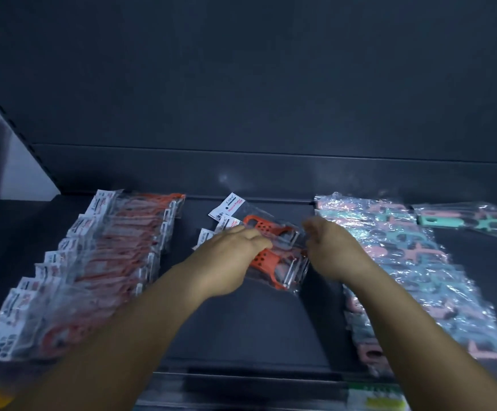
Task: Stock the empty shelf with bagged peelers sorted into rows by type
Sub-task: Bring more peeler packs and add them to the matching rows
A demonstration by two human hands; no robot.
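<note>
Shelf (241,327) work looks about halfway done to me: a long row of orange bagged peelers (87,262) fills the left side, a long row of pink and green ones (413,262) fills the right side, and one more pink and green bag (466,221) lies alone at the far right. In the middle I have only a few orange peeler bags (274,250), so I think that row needs many more. My left hand (229,256) presses flat on those bags with straight fingers, and my right hand (330,250) touches their edge, but I cannot tell how its fingers sit.
</note>
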